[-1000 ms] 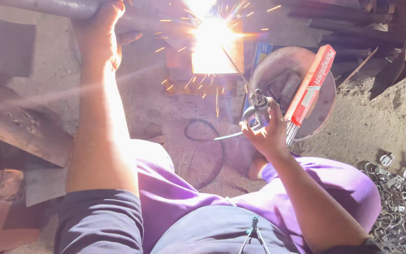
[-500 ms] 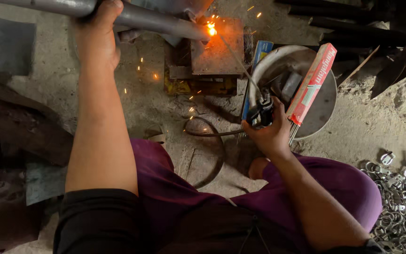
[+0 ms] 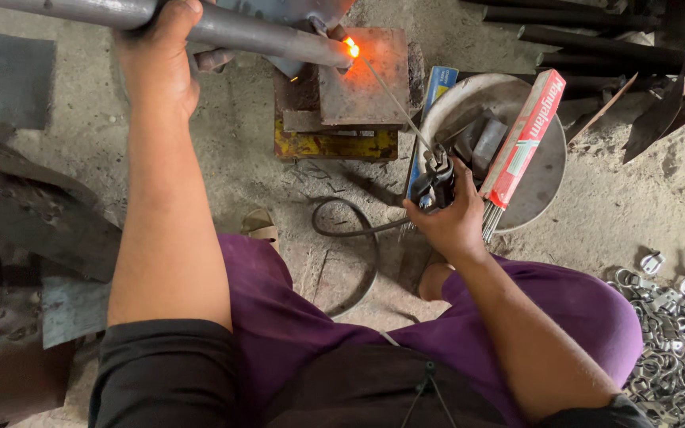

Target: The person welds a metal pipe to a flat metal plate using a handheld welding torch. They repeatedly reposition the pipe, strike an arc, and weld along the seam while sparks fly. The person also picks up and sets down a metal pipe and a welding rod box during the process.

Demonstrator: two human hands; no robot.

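Floor: bare concrete, dusty and scratched, filling the middle of the frame; no wall shows.
Far left: dark metal sheets lying flat and overlapping along the left edge, rusty toward the lower left corner.
Upper left: left hand wrapped tight around a grey steel pipe that runs from the top left corner toward the top centre.
Top centre: pipe's end resting against a rusty steel block, with a small orange glow where they meet; the block sits on a yellow-edged base on the floor.
Centre: thin welding rod slanting from the glow down to a dark electrode holder; a black cable loops from it over the floor.
Right of centre: right hand clenched around the holder, just in front of a pale round pan.
Pan: a red box of rods leaning across it, bare rod ends poking out the bottom.
Upper right: dark bars stacked along the top edge.
Lower right: heap of small shiny metal rings on the floor.
Bottom: purple trousers on both knees.
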